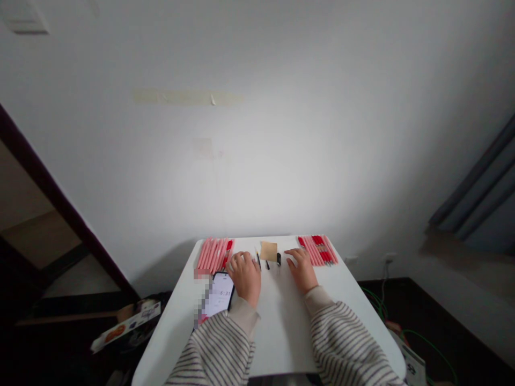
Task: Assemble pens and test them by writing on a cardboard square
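Palm down on the white table (277, 321), my left hand (246, 279) has its fingers bent and slightly apart. It lies beside the phone (217, 296) and close to the left row of pink pen-like sticks (211, 254); its fingertips are partly hidden. My right hand (302, 272) rests open, thumb and index finger apart, just below the right row of pink and red pen-like sticks (317, 250). Between the hands lie a tan square of paper (269, 251), a thin dark stick with a pale tip (258, 259), a short black piece (267, 265) and a small black object (279, 259).
A white wall (281, 134) stands right behind the table. Green cables (376, 303) and a white box (414, 367) are on the floor at the right. At the left are a dark door frame (60, 193) and a printed package (126, 327).
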### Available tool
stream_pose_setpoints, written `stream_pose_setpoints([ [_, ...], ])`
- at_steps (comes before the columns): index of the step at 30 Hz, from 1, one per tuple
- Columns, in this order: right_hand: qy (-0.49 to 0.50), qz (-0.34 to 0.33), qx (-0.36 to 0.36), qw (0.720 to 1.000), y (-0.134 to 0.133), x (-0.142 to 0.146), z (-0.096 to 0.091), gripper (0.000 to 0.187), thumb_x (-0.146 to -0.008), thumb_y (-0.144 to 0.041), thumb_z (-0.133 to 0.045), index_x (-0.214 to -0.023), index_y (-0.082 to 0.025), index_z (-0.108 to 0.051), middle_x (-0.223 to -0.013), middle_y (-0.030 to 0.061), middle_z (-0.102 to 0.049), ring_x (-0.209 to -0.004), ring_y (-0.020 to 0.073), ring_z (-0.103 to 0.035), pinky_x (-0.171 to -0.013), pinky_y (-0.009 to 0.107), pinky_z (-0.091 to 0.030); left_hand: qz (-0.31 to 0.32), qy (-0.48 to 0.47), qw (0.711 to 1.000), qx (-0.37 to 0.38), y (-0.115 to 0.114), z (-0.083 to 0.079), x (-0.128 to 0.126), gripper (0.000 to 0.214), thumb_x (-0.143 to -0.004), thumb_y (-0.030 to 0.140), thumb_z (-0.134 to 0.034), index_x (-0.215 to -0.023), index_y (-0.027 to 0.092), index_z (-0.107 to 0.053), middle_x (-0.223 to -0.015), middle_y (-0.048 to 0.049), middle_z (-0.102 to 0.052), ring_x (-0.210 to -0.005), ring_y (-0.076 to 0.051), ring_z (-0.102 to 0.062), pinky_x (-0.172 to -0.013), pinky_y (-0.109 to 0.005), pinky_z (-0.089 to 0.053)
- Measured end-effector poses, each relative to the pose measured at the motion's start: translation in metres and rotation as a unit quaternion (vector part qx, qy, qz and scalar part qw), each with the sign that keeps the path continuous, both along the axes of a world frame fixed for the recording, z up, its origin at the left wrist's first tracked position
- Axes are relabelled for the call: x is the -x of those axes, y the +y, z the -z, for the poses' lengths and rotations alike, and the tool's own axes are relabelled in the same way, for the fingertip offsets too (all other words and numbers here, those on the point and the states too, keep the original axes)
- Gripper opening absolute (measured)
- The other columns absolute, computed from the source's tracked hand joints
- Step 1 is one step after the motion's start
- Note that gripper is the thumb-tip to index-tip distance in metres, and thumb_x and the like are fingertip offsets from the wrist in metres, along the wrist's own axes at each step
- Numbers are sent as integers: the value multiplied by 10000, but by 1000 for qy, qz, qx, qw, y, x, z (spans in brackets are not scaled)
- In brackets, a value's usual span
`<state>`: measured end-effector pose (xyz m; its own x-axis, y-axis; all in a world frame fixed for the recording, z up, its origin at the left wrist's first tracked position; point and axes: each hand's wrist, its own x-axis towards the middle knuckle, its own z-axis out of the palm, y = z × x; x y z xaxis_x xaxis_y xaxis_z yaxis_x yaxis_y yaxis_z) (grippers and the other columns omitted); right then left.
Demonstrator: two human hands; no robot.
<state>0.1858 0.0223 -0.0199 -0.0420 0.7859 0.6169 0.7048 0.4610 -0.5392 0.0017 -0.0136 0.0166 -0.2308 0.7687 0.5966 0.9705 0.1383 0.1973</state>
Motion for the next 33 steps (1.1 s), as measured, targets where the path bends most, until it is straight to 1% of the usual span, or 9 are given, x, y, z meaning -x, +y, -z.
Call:
stream_pose_setpoints([
  [3,-6,-32,29,999,-1,3,1,307,-829,-120,-474,-1080,-197,-634,-1087,70,-629,-1021,216,-525,-917,367,-428,7,1,1000,6,2,1,2,209,-865,225,-420,-985,168,-581,-1099,-105,-565,-1104,-263,-449,-926,-417,-346],
  [5,-17,-39,40,998,-2,4,0,345,-812,-93,-462,-1096,-196,-629,-1101,64,-631,-1035,212,-518,-938,370,-422,21,2,1000,15,4,2,3,213,-863,219,-423,-1003,164,-573,-1089,-104,-569,-1073,-247,-471,-915,-401,-355],
  [12,-58,-28,68,996,-6,8,-3,450,-758,-47,-471,-1163,-188,-608,-1118,68,-641,-1078,211,-502,-970,354,-407,47,5,998,51,6,7,1,208,-836,190,-443,-1012,158,-550,-993,-90,-584,-964,-224,-520,-836,-360,-378],
  [16,-78,-17,83,993,-7,9,-4,462,-755,-56,-489,-1189,-176,-592,-1126,77,-641,-1082,213,-504,-969,342,-405,49,4,996,71,5,8,0,193,-830,181,-444,-991,165,-549,-957,-85,-589,-934,-225,-534,-795,-352,-379],
  [20,-78,-16,92,993,-7,9,-4,452,-764,-62,-483,-1191,-162,-589,-1134,80,-636,-1088,217,-498,-978,337,-395,47,3,995,87,4,7,-1,164,-832,182,-436,-951,168,-548,-927,-80,-595,-917,-226,-542,-778,-350,-377],
  [28,-77,-16,88,993,-7,10,-4,448,-767,-62,-480,-1186,-175,-591,-1128,75,-637,-1080,213,-503,-965,336,-397,48,2,995,86,4,8,0,148,-825,191,-455,-939,172,-547,-931,-72,-592,-927,-217,-536,-784,-341,-372],
  [33,-61,-12,51,997,-8,11,-7,374,-806,-120,-503,-1156,-202,-608,-1073,69,-639,-1030,221,-504,-922,354,-415,52,-2,995,89,3,6,0,140,-820,182,-465,-925,166,-555,-932,-78,-589,-925,-217,-534,-786,-343,-372],
])
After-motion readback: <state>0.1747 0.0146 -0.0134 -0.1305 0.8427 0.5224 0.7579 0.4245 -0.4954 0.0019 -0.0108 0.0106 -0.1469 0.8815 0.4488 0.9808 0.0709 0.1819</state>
